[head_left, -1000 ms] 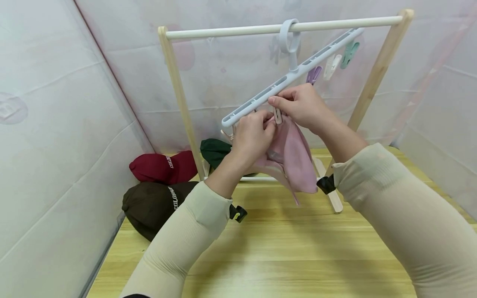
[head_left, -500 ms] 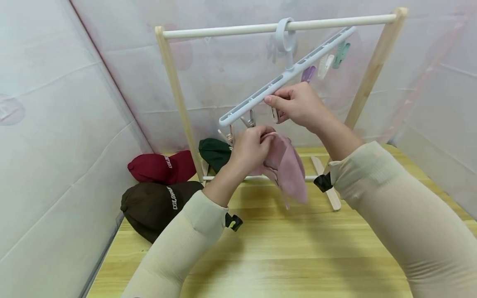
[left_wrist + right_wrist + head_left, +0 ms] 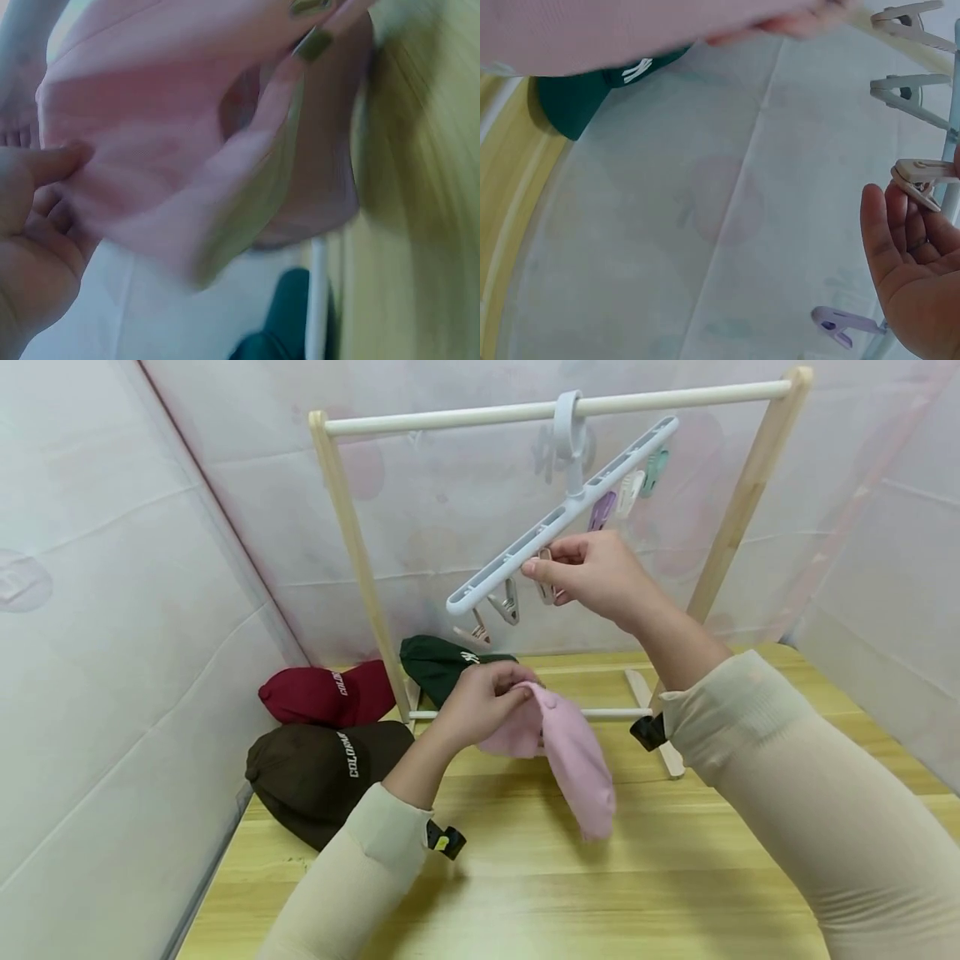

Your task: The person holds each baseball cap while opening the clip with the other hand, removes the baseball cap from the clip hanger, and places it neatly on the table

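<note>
On yellow wood table [image 3: 675, 877], white sheeting behind: left hand [image 3: 480, 702] grasps pink cap [image 3: 573, 760]; right hand [image 3: 600, 577] pinches clip [image 3: 544, 587].

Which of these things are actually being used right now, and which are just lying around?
In use: pink cap in the left hand; clip at the right hand; clip hanger; drying rack.
Lying about: red cap; brown cap; green cap.

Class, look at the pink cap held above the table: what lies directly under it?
Under the pink cap, gripped by the left hand, only bare wooden table and the rack's white foot rail show; the tabletop right behind the cap is covered.
</note>
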